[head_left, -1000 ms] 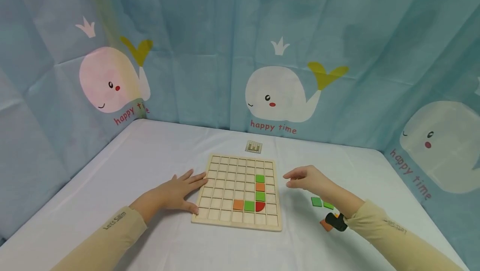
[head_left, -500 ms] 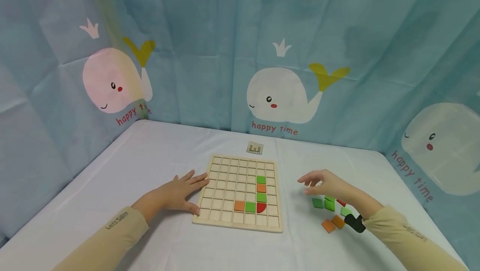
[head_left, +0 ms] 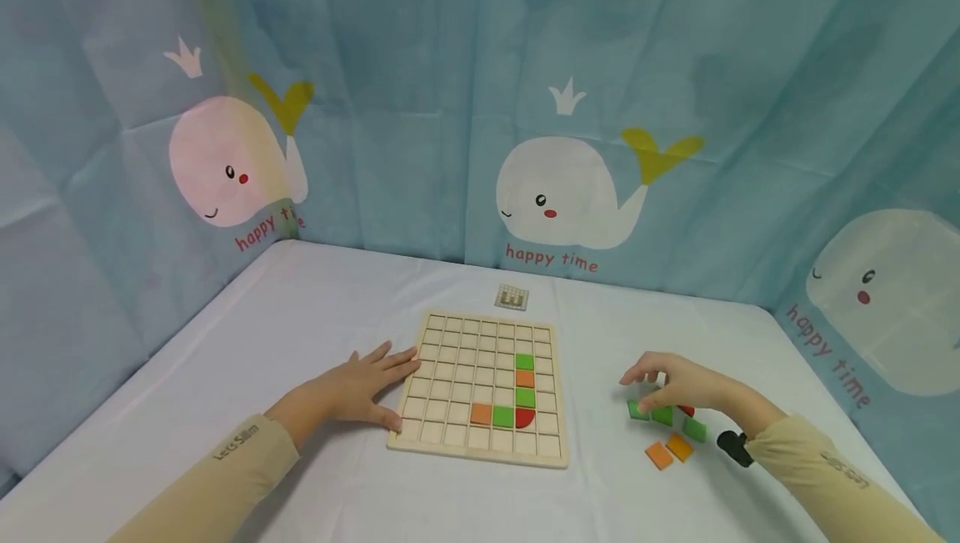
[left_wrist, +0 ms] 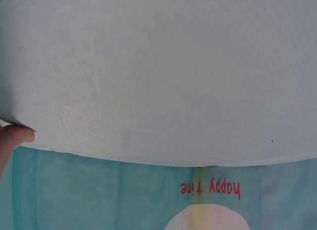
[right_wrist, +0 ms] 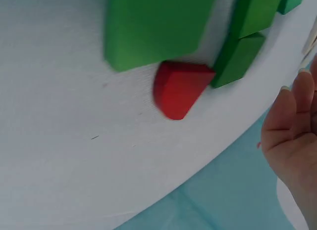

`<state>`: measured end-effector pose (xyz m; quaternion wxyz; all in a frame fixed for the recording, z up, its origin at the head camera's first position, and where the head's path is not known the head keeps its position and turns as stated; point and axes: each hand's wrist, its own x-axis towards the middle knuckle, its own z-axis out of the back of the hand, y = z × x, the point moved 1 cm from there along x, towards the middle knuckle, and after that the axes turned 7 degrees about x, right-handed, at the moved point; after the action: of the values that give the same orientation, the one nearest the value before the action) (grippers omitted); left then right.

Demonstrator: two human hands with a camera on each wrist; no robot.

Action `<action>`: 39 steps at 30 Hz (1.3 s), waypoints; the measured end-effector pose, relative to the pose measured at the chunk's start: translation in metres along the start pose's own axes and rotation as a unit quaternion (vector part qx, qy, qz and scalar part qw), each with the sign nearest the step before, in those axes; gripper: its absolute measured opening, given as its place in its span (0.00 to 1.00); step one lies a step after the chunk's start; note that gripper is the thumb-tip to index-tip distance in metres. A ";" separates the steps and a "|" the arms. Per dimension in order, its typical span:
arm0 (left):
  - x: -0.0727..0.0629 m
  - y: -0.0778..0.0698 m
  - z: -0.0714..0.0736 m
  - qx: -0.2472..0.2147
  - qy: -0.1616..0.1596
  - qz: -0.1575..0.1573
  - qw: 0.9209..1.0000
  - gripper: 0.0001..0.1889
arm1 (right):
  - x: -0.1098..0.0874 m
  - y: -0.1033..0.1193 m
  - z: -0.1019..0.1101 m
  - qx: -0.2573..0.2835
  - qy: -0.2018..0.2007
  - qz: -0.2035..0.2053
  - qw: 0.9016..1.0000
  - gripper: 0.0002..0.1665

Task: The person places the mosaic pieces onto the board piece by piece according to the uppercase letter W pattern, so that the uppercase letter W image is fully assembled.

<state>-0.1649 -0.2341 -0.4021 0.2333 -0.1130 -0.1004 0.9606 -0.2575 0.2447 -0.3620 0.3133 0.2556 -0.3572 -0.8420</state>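
Observation:
A wooden grid board (head_left: 442, 424) lies on the white table, with green, orange and red pieces forming an L-shaped line in its squares. My left hand (head_left: 360, 389) rests at the board's left edge, fingers spread and touching the rim. To the right, my right hand (head_left: 686, 383) hovers over loose pieces, fingers bent and nothing seen in its grasp. Its thumb is close to a green tile (head_left: 637, 410); contact cannot be told. A quarter-round red piece (right_wrist: 181, 89) lies beside green tiles in the right wrist view, partly hidden by the hand in the head view.
Two orange tiles (head_left: 659, 455) lie in front of the green ones. A small patterned card (head_left: 512, 297) lies behind the board. Near the right sleeve is a black object (head_left: 734, 448), apparently the wrist camera. A blue whale-print curtain (head_left: 420, 168) stands behind the table.
My right hand has moved from beside the board rightward and down to the loose pieces, uncovering orange tiles. The left hand stays on the board's edge. The view has shifted slightly.

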 end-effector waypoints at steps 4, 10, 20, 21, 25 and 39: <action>0.001 0.000 -0.001 0.008 0.003 0.009 1.000 0.53 | -0.002 -0.010 0.001 -0.008 0.001 -0.007 1.000 0.19; 0.001 0.000 0.000 0.015 -0.001 0.006 1.000 0.53 | -0.002 -0.024 0.000 -0.039 0.014 0.007 0.999 0.17; 0.001 -0.001 -0.001 0.011 0.003 0.006 1.000 0.52 | 0.000 -0.032 -0.006 -0.064 0.009 0.014 0.998 0.16; 0.001 -0.001 0.000 0.011 0.004 0.007 1.000 0.52 | 0.000 -0.033 -0.006 -0.066 0.008 0.014 0.998 0.16; 0.001 -0.002 0.000 0.012 0.003 0.008 1.000 0.52 | 0.000 -0.034 -0.007 -0.073 0.000 0.014 0.997 0.15; 0.000 0.000 -0.001 0.011 0.003 0.006 1.000 0.52 | 0.003 -0.027 -0.011 -0.076 -0.019 0.047 0.996 0.12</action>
<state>-0.1650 -0.2337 -0.4029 0.2286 -0.1136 -0.0888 0.9628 -0.2622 0.2526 -0.3898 0.3639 0.1979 -0.3096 -0.8559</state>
